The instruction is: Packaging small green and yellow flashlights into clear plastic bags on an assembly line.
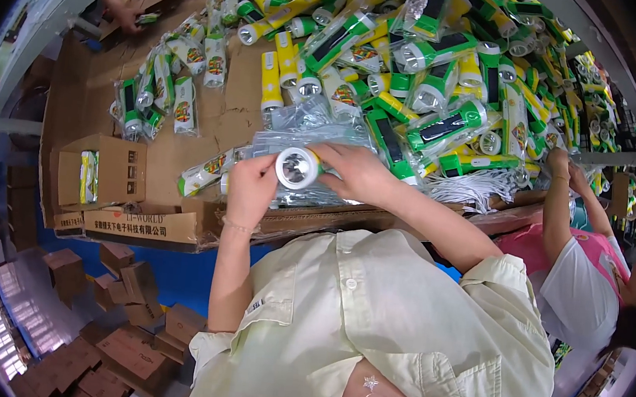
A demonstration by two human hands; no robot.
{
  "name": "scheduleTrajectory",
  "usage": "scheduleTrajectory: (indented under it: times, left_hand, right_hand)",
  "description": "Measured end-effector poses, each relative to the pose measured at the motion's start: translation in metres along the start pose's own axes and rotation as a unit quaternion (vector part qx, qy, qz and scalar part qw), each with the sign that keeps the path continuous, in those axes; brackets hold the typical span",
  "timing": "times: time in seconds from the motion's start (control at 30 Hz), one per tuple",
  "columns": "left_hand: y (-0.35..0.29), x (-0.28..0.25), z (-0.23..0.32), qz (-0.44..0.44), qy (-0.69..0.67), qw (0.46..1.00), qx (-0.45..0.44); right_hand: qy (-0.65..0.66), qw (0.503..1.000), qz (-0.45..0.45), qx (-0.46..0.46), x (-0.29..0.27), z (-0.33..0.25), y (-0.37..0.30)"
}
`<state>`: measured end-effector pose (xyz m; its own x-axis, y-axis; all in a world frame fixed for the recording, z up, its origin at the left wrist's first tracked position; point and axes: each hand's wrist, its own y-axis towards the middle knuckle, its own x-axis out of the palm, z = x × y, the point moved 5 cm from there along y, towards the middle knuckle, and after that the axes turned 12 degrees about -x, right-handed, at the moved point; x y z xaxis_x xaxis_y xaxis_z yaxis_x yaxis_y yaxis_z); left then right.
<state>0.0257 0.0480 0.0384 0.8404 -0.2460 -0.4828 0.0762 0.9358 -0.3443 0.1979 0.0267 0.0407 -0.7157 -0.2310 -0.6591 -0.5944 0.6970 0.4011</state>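
Flashlight (296, 167) between my hands, lens (298, 170) facing me; right hand (355, 173) gripping its side, left hand (252, 184) at its rim (280, 168), whether gripping I can't tell; probably light, stiff, slick plastic, fragile lens, best held by the barrel

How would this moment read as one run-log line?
left hand: at flashlight | right hand: holding flashlight | flashlight: white-rimmed front facing viewer | nearby: clear bags, white cords
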Motion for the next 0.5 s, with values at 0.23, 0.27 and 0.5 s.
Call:
scheduleTrajectory:
  times: [0.23,0.27,0.5]
  left_hand:
    - [-0.007,-0.001,0.007,0.085,0.056,0.993,0.055]
    - [-0.009,0.003,0.007,0.080,0.064,0.992,0.071]
    - [0.002,0.019,-0.002,0.009,-0.003,1.000,-0.027]
  right_hand:
    - [-0.271,0.938,-0.187,0.110,0.010,-0.011,0.012]
    - [-0.313,0.929,-0.182,0.082,0.015,-0.010,0.014]
    - [-0.228,0.973,-0.033,-0.029,-0.001,-0.012,-0.015]
